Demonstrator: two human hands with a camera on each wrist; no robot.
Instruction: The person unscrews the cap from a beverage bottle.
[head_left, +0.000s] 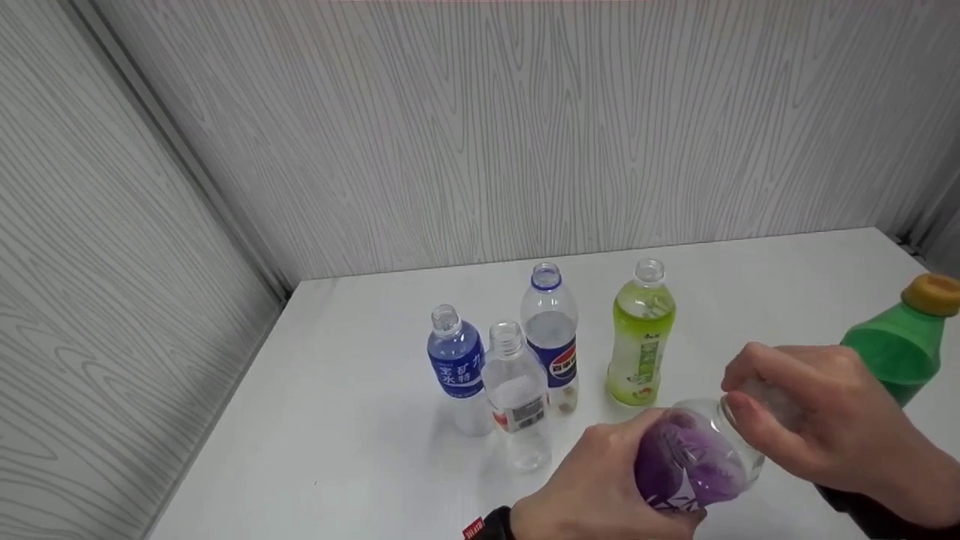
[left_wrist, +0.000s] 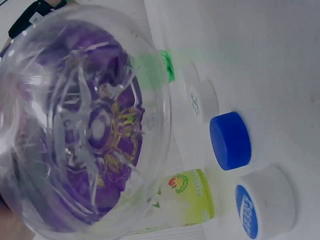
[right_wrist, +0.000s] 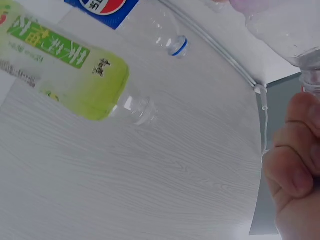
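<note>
My left hand grips a clear plastic bottle with a purple label, tilted with its neck toward the right. Over the mouth of that bottle, the curled fingers and thumb of my right hand pinch a pale cap, mostly hidden by the fingers. The right wrist view shows the threaded neck right at these fingers. In the left wrist view the bottle's clear base fills the left side.
Uncapped bottles stand beyond my hands: a blue-labelled one, a clear one, a Pepsi bottle and a green-labelled one. At right stands a green bottle with an orange cap. A blue cap and white caps lie on the table.
</note>
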